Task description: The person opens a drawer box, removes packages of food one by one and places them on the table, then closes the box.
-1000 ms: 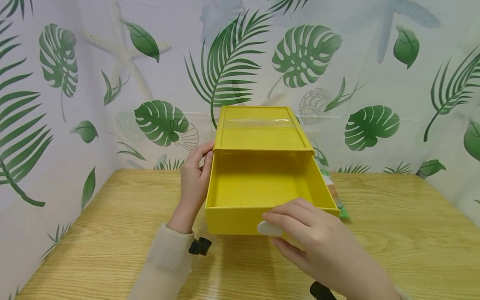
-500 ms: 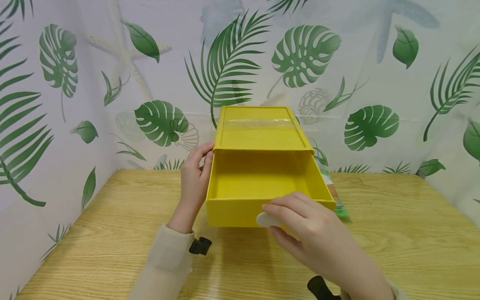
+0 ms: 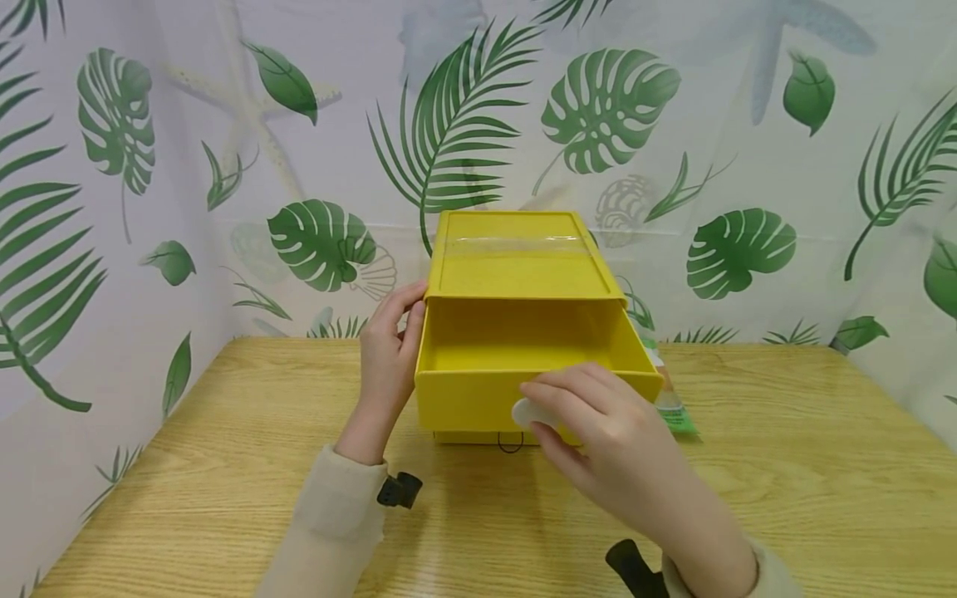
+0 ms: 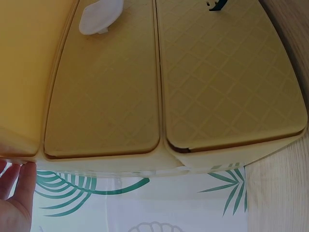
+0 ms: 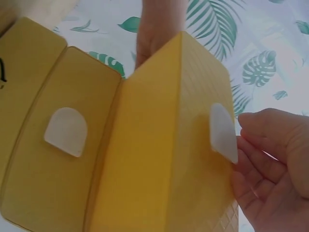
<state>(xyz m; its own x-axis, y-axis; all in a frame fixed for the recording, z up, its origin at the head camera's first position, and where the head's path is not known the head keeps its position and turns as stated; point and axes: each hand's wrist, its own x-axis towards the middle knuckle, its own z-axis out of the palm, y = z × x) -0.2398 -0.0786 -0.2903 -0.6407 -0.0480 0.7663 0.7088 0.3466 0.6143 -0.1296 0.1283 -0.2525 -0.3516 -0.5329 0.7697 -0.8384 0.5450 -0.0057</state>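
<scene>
A yellow drawer cabinet (image 3: 523, 278) stands on the table, its top drawer (image 3: 467, 403) pulled partway out with nothing visible inside. My right hand (image 3: 616, 436) holds the drawer's white handle (image 3: 531, 413), fingers over it and thumb below; they hide its right end. In the right wrist view its fingertips are right at the handle's edge. My left hand (image 3: 389, 357) rests against the cabinet's left side, fingers near the upper front corner. Under the top drawer are a middle drawer (image 4: 104, 92) with a white handle (image 4: 101, 17) and a bottom drawer (image 4: 231, 77), both pushed in.
A dark loop (image 3: 511, 442) hangs at the front of the bottom drawer. Behind the cabinet's right side, a green and white packet (image 3: 673, 399) lies partly hidden. A leaf-printed cloth (image 3: 493, 124) backs the wooden table (image 3: 807, 440).
The top drawer has slid back into the cabinet some way, with my right hand moving forward at its handle. The lower front and dark loop now show beneath it. My left hand stays put.
</scene>
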